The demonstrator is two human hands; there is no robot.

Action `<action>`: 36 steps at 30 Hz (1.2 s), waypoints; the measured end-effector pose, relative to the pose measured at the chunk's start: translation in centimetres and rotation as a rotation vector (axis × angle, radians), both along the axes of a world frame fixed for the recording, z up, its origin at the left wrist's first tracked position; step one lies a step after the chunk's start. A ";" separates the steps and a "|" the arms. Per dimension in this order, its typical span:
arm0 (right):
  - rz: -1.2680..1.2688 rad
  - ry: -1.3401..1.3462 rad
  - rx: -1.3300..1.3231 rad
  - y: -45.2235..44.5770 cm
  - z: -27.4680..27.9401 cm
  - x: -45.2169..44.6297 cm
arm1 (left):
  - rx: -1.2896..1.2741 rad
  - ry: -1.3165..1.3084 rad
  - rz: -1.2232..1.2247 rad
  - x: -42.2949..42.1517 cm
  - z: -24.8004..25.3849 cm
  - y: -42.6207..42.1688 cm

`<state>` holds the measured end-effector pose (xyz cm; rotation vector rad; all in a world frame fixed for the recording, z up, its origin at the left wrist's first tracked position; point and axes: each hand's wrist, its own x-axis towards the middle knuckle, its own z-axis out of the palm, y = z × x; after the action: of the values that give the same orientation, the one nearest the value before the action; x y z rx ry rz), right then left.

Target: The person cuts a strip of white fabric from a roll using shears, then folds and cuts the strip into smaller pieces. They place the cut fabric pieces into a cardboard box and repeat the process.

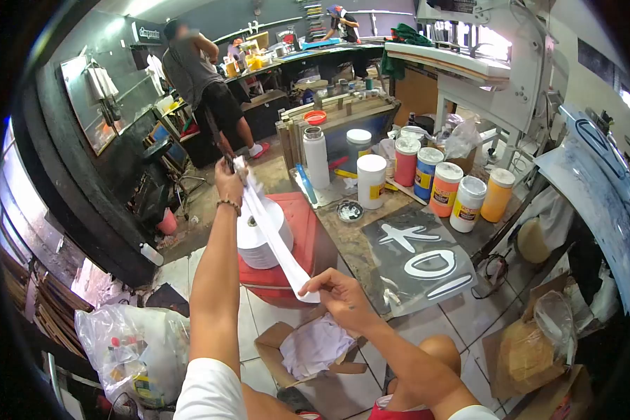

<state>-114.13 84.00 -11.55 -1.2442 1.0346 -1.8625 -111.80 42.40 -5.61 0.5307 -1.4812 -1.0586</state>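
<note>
A long white cloth strip [276, 241] stretches between my two hands, slanting down from upper left to lower right. My left hand [229, 185], with a beaded bracelet at the wrist, grips its far end; a small dark object shows at the fingers, too small to name. At the near end my right hand [339, 299] pinches the cloth between thumb and fingers. Beneath the strip, a white round tub or roll [260, 253] rests on a red box-like seat [308, 231]. Below my right hand, an open cardboard box [273, 360] holds crumpled white cloth [316, 346].
Several ink jars stand on the bench [353, 245] at right, including a white jar [371, 183], beside a dark lettered sheet [420, 262]. A stuffed plastic bag [133, 350] sits lower left. Behind, a person [203, 77] stands and another [343, 26] leans over a counter.
</note>
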 end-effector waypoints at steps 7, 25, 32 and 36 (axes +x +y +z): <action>0.449 -0.245 0.042 5.5 3.9 -8.0 | 0.166 0.299 -0.178 -2.0 5.1 4.5; -0.274 0.426 0.400 8.5 1.4 -15.3 | 0.406 0.567 -0.188 24.9 6.0 10.7; -0.536 0.124 0.258 6.5 2.4 -13.3 | 0.398 0.379 -0.239 27.6 -2.7 16.9; -0.597 0.167 0.195 4.6 0.4 -12.8 | 0.326 0.224 -0.214 23.9 -3.6 22.1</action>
<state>-126.94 88.61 -11.14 -1.0577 1.7851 -2.0341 -87.89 64.55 -9.20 0.4684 -1.1925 -1.4927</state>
